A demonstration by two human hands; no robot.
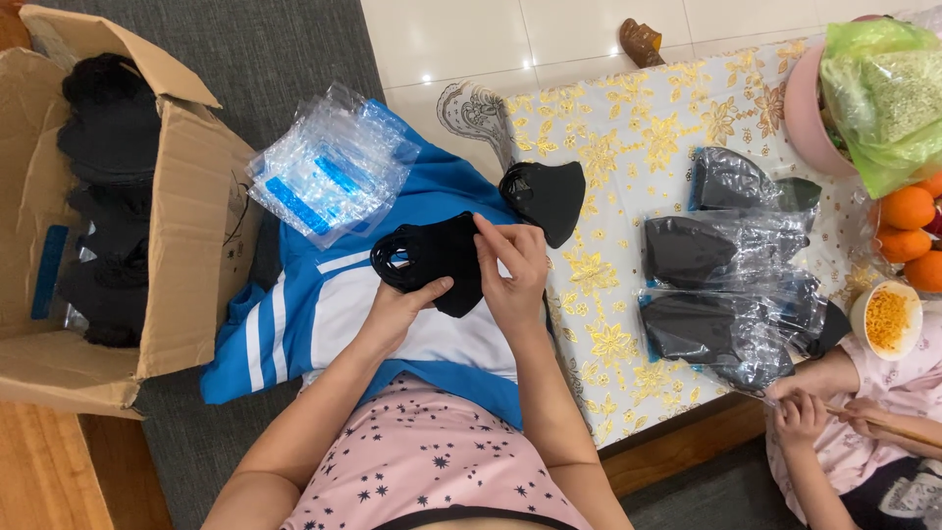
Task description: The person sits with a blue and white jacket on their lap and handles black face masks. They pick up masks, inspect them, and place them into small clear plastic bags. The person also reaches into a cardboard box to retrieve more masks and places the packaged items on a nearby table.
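Observation:
Both my hands hold a small stack of black face masks (437,257) over my lap. My left hand (397,309) grips the stack from below, thumb on top. My right hand (512,270) pinches the stack's right edge with fingers curled. Another black mask (546,196) lies loose on the edge of the gold-flowered tablecloth (628,147) just beyond my right hand. A pile of clear plastic sleeves with blue strips (329,162) rests on a blue and white jacket (294,324) to the left of the stack.
An open cardboard box (186,216) full of black masks stands at the left. Bagged black masks (721,265) lie on the table at the right. Oranges (908,221), a small bowl (886,319) and a green bag (883,88) sit far right. Another person's hands (814,412) are at the lower right.

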